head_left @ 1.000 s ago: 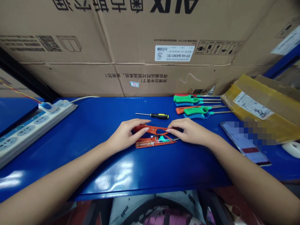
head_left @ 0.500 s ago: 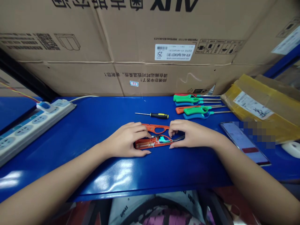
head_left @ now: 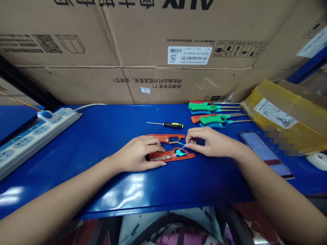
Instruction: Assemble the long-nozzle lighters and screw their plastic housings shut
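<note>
On the blue table lies an opened orange gas lighter in two casing halves. The lower half holds a clear tank and a turquoise trigger. My left hand is closed round the left end of that half, thumb in front and fingers behind. Behind it, the upper half lies partly covered by my left fingers. A small dark part with a pale end sits by the upper half, with a thin wire running right. My right hand pinches a thin pale tube coming from the lower half.
A black-and-yellow screwdriver lies behind the casing. Several assembled lighters are at the back right, near a yellow-taped parcel. A phone lies right, a power strip left. A large carton stands behind.
The dark rod at my right hand is gone from view; a thin tube is now between its fingertips. The small dark part and wire have moved away from the lower half, toward the upper one.
</note>
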A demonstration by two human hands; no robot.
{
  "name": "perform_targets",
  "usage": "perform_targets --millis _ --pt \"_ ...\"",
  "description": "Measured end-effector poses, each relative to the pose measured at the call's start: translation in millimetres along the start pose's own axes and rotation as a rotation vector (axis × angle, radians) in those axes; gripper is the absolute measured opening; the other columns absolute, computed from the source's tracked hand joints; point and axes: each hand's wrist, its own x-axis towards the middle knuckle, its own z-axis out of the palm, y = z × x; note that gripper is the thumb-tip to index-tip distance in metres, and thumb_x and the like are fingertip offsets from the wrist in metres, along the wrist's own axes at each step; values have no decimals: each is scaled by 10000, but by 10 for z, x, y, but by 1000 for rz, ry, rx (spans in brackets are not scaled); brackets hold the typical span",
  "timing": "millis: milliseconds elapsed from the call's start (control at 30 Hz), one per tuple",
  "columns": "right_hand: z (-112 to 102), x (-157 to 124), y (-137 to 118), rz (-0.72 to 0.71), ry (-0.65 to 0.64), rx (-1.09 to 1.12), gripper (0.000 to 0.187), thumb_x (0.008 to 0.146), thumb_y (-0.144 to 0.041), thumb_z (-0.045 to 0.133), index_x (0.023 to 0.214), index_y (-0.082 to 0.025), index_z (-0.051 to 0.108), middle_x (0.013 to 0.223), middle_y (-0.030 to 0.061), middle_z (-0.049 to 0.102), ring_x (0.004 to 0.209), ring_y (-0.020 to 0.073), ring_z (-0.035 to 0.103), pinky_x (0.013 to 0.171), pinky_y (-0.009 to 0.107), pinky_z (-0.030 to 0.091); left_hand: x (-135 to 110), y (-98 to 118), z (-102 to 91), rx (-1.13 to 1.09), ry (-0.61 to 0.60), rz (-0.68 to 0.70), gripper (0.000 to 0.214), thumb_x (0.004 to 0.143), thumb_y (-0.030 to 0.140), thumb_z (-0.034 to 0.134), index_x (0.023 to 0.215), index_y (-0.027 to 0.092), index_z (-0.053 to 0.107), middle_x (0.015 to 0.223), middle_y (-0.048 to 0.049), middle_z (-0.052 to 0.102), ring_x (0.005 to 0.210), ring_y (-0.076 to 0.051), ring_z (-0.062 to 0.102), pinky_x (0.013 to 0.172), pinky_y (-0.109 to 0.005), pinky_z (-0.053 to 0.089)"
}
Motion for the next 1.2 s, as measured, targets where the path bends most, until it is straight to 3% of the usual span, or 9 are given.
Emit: perform_targets --millis 200,333,467,600,800,933,1067,1200 --pt "-1 9 59 -24 87 -119 171 975 -321 565 883 -190 623 864 37 651 754 161 575 694 289 448 -4 7 13 -12 44 -1 196 966 351 611 1071 204 686 1000 -45 735 928 -201 683 830 -313 512" --pt "7 -2 129 -17 31 -237 124 963 -303 593 929 -191 636 945 56 652 843 190 592 751 317 461 1 -1 30 -13 59 -11 142 958 314 610 981 194 683 895 -34 711 824 -176 659 759 -288 497" --pt "39 5 100 -91 71 -226 135 942 -320 639 997 -196 646 1066 84 626 957 213 591 850 348 472 -6 -16 47 -8 167 -41 127 967 272 593 967 178 679 866 -32 706 778 -157 644 709 -267 486" --pt "110 34 41 -157 33 -218 90 934 -277 655 894 -196 666 997 65 610 941 201 586 893 360 463 -12 -40 42 46 242 -96 142 964 265 593 989 165 692 853 -41 704 761 -166 626 680 -276 487" --pt "138 56 40 -197 -11 -112 134 972 -184 581 871 -183 669 929 59 614 913 186 585 863 337 474 18 -23 0 94 237 -63 193 958 284 603 1090 185 704 1045 -72 715 921 -203 632 824 -336 505" --pt "71 30 55 -169 111 -55 97 960 -208 604 888 -179 661 984 67 615 912 175 592 842 318 475 13 4 -25 97 208 -30 192 938 368 650 911 184 697 887 -42 712 806 -183 605 743 -322 471" --pt "55 28 49 -134 105 -34 120 976 -228 571 880 -183 627 912 43 623 803 149 583 743 286 468 -10 -13 -17 120 122 24 311 883 506 708 897 196 690 887 -28 721 810 -189 618 737 -328 451" --pt "75 41 66 -116 158 -99 138 975 -236 557 859 -188 617 867 40 645 781 156 591 727 292 462 -13 -32 -7 78 53 42 184 942 383 649 944 206 696 910 -29 729 874 -193 645 786 -331 458"
